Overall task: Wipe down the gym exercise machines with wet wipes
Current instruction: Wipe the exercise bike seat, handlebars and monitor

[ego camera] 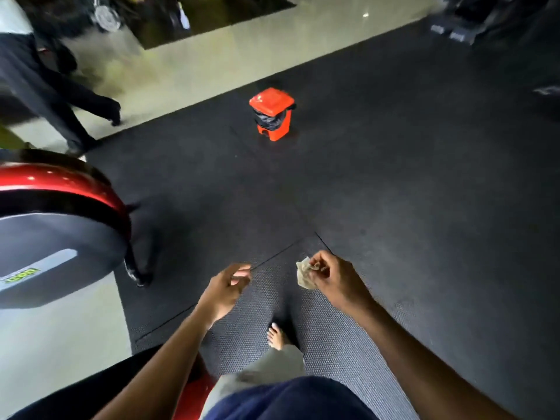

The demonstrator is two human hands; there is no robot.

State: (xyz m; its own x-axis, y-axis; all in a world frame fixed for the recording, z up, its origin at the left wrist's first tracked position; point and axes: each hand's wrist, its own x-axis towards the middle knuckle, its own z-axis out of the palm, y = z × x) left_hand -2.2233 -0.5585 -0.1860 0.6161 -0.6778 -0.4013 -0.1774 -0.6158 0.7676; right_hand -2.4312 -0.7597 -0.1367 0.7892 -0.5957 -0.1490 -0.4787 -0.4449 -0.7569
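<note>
Crumpled, soiled wipe pinched in right hand above dark mat

We see a dim scene with motion blur toward the top edge. Glare streaks the red machine cover. Wide-angle bending warps the borders.

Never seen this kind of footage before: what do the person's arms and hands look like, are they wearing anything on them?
Both forearms are bare, no sleeves in view. The left hand and right hand wear no gloves; no watch, ring or band shows.
</note>
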